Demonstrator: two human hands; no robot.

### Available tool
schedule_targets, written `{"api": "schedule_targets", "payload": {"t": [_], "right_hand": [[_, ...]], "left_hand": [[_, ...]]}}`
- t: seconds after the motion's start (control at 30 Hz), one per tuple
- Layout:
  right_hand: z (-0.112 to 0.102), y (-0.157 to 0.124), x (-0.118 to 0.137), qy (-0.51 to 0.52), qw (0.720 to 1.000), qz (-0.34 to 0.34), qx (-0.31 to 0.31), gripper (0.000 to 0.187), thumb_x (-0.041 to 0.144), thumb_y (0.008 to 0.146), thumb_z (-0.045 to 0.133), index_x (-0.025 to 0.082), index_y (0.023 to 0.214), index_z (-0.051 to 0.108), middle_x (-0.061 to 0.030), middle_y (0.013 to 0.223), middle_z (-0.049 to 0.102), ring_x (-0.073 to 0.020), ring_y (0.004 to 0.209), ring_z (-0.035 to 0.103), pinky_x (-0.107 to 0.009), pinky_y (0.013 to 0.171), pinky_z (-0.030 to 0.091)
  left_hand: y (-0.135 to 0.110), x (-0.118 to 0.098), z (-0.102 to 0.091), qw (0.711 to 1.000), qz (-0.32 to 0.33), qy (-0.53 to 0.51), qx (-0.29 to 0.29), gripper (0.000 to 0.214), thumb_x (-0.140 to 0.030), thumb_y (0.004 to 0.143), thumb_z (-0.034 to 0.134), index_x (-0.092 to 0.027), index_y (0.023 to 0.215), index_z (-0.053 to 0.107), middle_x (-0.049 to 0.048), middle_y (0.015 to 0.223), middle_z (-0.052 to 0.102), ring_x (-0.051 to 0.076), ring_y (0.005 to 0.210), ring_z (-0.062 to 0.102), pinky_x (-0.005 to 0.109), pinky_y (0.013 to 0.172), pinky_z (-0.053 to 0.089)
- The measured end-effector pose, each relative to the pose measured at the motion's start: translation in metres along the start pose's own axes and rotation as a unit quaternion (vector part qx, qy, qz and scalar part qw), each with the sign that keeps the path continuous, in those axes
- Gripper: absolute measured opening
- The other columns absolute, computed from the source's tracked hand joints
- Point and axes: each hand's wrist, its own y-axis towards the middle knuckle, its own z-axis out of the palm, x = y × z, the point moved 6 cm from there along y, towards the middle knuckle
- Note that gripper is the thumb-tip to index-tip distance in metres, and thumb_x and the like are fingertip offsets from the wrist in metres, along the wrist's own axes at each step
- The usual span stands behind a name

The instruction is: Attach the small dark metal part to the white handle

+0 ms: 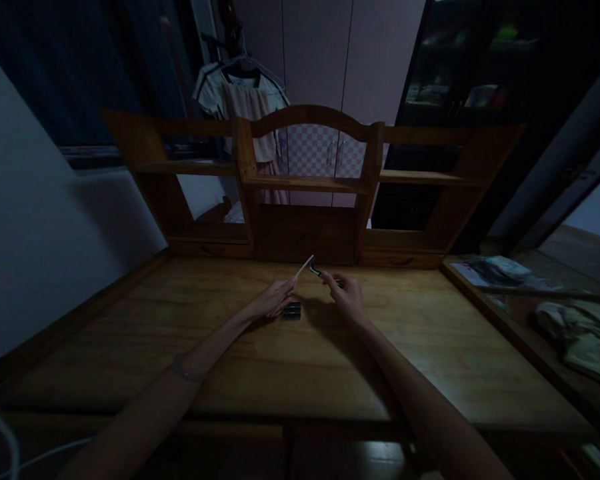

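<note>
Pinched in my left hand (275, 298) is a thin whitish stick (304, 267) that points up and to the right. My right hand (349, 298) is closed around a small dark-handled tool (316, 271) with a bent, shiny tip. The tip comes close to the stick's upper end; I cannot tell whether they touch. Below my left fingers, a small dark block with several bands (293, 311) lies on the wooden desk (280, 373). My left hand overlaps its left side. Dim light hides the finer details of the tool.
A wooden shelf unit (305, 183) stands along the desk's back edge. Clothes on a hanger (253, 100) hang behind it. To the right, beyond a raised wooden edge, lie a plastic-wrapped item (507, 268) and a pale cloth bundle (585, 330). A white cable (55, 450) runs at lower left.
</note>
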Motion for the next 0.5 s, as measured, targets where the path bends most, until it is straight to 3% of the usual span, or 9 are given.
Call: {"api": "schedule_targets", "payload": {"t": [0.27,0.5], "right_hand": [[-0.0004,0.0012,-0.0022,0.003,1.000,0.008,0.000,0.056,0.064,0.082,0.046,0.013,0.074,0.069,-0.0009,0.053,0.053,-0.0114,0.047,0.045,-0.021,0.044,0.029],[-0.0046,0.0037,-0.0005,-0.036,0.999,-0.018,-0.010,0.055,0.062,0.084,0.046,0.013,0.076,0.069,-0.0024,0.055,0.056,-0.0128,0.049,0.049,-0.021,0.045,0.030]], "left_hand": [[-0.0003,0.0001,-0.0022,0.999,0.015,0.014,-0.031,0.041,-0.057,0.088,0.040,-0.020,0.071,0.041,-0.0083,0.045,0.032,0.005,0.030,0.023,0.017,0.029,0.014],[0.0030,-0.0021,0.0003,0.995,0.052,-0.026,-0.083,0.040,-0.055,0.086,0.046,-0.018,0.072,0.041,-0.0063,0.060,0.032,0.005,0.043,0.026,0.015,0.037,0.019]]}}
